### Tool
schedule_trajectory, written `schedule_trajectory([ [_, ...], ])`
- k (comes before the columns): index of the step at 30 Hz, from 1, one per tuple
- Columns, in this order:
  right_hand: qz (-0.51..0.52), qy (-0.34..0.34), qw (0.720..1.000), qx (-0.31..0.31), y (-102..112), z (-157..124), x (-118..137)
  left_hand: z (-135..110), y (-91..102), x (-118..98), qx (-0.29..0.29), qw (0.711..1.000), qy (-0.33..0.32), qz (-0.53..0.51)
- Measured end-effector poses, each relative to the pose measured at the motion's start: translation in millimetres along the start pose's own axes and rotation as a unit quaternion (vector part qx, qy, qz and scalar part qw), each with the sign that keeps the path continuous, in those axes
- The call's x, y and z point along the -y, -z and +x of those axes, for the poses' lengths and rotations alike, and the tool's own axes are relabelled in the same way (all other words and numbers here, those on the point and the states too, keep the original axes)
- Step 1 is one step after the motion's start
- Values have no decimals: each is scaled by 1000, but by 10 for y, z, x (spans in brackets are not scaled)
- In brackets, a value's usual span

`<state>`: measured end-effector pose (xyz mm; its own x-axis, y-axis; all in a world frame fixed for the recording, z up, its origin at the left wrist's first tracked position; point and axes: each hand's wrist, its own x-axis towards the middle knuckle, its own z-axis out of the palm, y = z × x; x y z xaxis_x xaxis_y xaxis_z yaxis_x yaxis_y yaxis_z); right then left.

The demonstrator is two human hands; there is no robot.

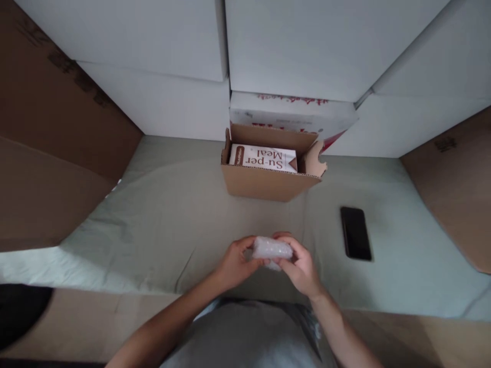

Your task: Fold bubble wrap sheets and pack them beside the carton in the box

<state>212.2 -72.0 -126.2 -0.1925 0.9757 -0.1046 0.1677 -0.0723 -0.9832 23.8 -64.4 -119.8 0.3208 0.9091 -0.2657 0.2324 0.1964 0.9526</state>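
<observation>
Holding bubble-wrap bundle; white carton inside cardboard box.

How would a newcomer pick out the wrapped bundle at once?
Find the open cardboard box on the green cloth. Below it in the view, the left hand and right hand hold the wrapped bundle between them. It is the whitish, shiny, translucent roll, unlike the flat black phone lying to the right.

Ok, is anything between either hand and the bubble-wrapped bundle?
Nothing visible: the left hand and right hand hold the bundle directly at opposite ends. The open cardboard box stands beyond it.
</observation>
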Motion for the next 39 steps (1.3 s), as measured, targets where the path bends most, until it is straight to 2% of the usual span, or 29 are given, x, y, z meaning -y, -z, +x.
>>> schedule_trajectory([
  [2, 13, 7, 1000, -17, 203, 36, 184, -11, 141, -226, 15, 994, -85, 72],
  [4, 9, 21, 997, -72, 483, 132, 442, 28, 344, -522, -8, 968, -206, 144],
  [7, -53, 101, 967, -227, 886, 458, 908, 265, 649, -1012, -60, 905, -341, 248],
  [9, -119, 179, 935, -282, 1033, 789, 1189, 533, 768, -1279, -47, 865, -369, 335],
  [10, -150, 205, 926, -278, 1060, 969, 1299, 679, 793, -1374, -30, 855, -357, 375],
  [12, -200, 202, 935, -211, 1043, 1309, 1439, 948, 790, -1477, -13, 846, -319, 426],
  [15, -264, 124, 951, -100, 960, 1658, 1474, 1198, 748, -1456, 0, 852, -265, 453],
  [17, -310, 71, 946, -69, 937, 1761, 1437, 1247, 746, -1394, -4, 849, -245, 469],
  [19, -375, 28, 924, -65, 948, 1786, 1399, 1235, 764, -1341, -7, 834, -234, 499],
  [22, -498, -5, 865, -58, 974, 1758, 1382, 1190, 789, -1302, -13, 811, -230, 537],
  [27, -671, -20, 740, -31, 848, 1741, 1429, 1171, 767, -1269, -27, 798, -251, 546],
  [30, -717, -27, 696, -21, 673, 1793, 1432, 1162, 756, -1260, -21, 802, -248, 542],
  [32, -724, -29, 689, -14, 578, 1841, 1405, 1154, 761, -1259, -13, 805, -243, 541],
  [34, -714, -33, 699, 0, 554, 1877, 1377, 1153, 768, -1257, -11, 804, -244, 543],
  [37, -662, -35, 748, 33, 663, 1883, 1378, 1164, 771, -1247, -17, 798, -253, 547],
  [39, -628, -7, 778, 29, 766, 1861, 1403, 1171, 765, -1241, -19, 794, -258, 550],
])
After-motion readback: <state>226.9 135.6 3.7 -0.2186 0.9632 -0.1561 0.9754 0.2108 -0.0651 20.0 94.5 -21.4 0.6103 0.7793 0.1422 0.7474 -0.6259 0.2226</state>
